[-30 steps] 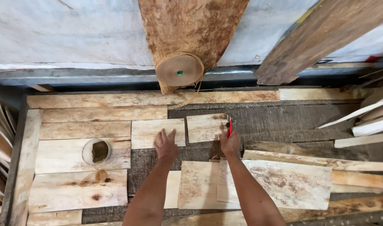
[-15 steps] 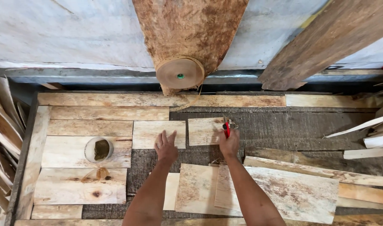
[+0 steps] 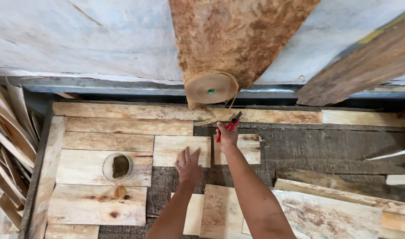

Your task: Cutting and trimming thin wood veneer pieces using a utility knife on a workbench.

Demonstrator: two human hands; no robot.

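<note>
Our left hand (image 3: 188, 164) lies open and flat, fingers spread, on the near edge of a small pale veneer sheet (image 3: 180, 149) on the bench (image 3: 326, 148). Our right hand (image 3: 227, 136) is closed around a red-handled cutter (image 3: 229, 125), whose black tip points far and to the right, toward the strip of brown tape trailing from the roll. This hand rests over the far left corner of a second small veneer piece (image 3: 244, 149), just right of the first.

Beyond the cutter, a roll of brown paper tape (image 3: 211, 87) with a green centre stands at the far edge of the bench, against a rough brown board (image 3: 238, 35) leaning up the wall. To the left lie rows of longer veneer sheets, one bearing a small round bowl (image 3: 117, 166) with dark contents. Near us, more pale sheets (image 3: 220, 212) overlap under our forearms. Thin strips are stacked at the far left (image 3: 7, 137).
</note>
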